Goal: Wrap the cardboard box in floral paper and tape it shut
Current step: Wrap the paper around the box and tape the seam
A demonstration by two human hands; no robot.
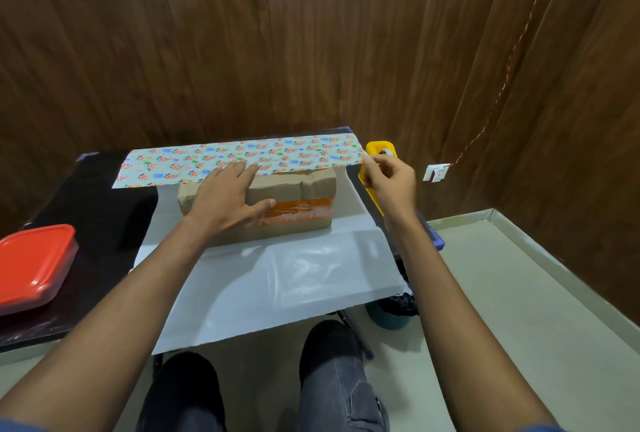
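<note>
Brown cardboard box (294,203) mid-counter on white-backed floral wrapping paper (242,158), far flap folded over top. My left hand (225,199) flat, pressing flap; right hand (391,182) pinching flap's right corner beside yellow tape dispenser (375,151). Risk: flap springs back if I lift left hand for tape.

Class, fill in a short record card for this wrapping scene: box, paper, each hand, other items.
box: cardboard box lying on the paper's white side
paper: floral paper, far flap folded over the box top
left hand: flat on the box, fingertips on the flap
right hand: pinching the flap's right corner
other: yellow tape dispenser; red-lidded container
</note>
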